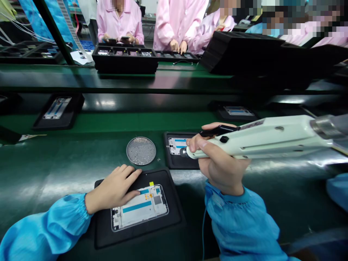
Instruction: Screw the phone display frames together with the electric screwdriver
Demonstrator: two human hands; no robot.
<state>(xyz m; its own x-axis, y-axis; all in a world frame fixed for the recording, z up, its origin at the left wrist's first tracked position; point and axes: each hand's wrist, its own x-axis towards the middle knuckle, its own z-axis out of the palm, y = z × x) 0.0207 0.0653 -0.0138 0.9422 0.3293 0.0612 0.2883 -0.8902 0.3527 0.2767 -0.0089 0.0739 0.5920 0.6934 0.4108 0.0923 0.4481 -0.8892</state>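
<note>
Green bench (67,156), apparently stacked black trays (241,50) beyond

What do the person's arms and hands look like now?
The left sleeve and right sleeve are bright blue and wrinkled. The left cuff is gathered; the right ends in a teal band, a thin blue cord hanging below. Fingers of the left hand and right hand are ungloved.
</note>
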